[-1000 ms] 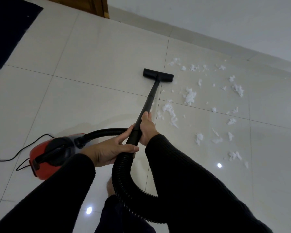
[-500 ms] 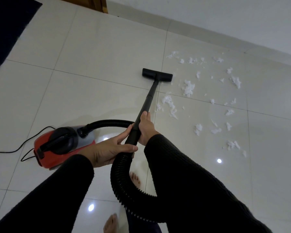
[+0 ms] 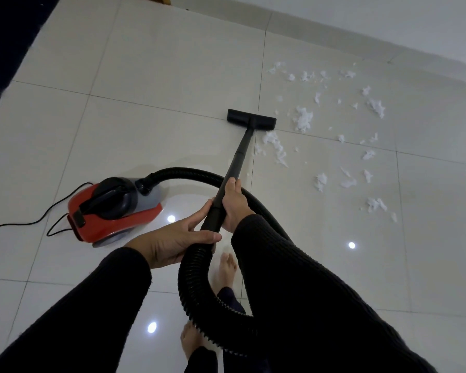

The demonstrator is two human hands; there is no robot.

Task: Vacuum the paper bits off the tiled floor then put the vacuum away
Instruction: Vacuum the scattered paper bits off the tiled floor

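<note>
Both hands on the vacuum's black tube. Right hand (image 3: 233,203) wrapped round the rigid wand (image 3: 236,162) partway down its length, fingers curled over the far side. Left hand (image 3: 175,242) lower, gripping where the wand joins the ribbed hose (image 3: 197,289), thumb laid across the top of the joint. Black knitted sleeves (image 3: 307,292) to both wrists.

Wand sloping forward and down to the flat black floor head (image 3: 251,123), resting on the tiled floor (image 3: 145,76) close to a grout line. Paper bits (image 3: 303,121) scattered to the right of the head: one larger clump just beside its right end, a trail of scraps close to the wand's right side, further pieces spread well apart toward the wall (image 3: 388,22) and skirting. Floor to the left of the head free of scraps in view.

Hose looping down below the hands, then passing behind the right arm and arcing across to the red and grey vacuum body (image 3: 113,211), sitting on the floor left of the hands. Black handle on top of the body. Thin black power cord (image 3: 24,224) trailing off from its rear toward the left edge.

Two bare feet (image 3: 226,270) visible on the tiles beneath the arms. Dark mat or rug (image 3: 8,36) at upper left corner. Bright ceiling-light reflections on the glossy tiles.
</note>
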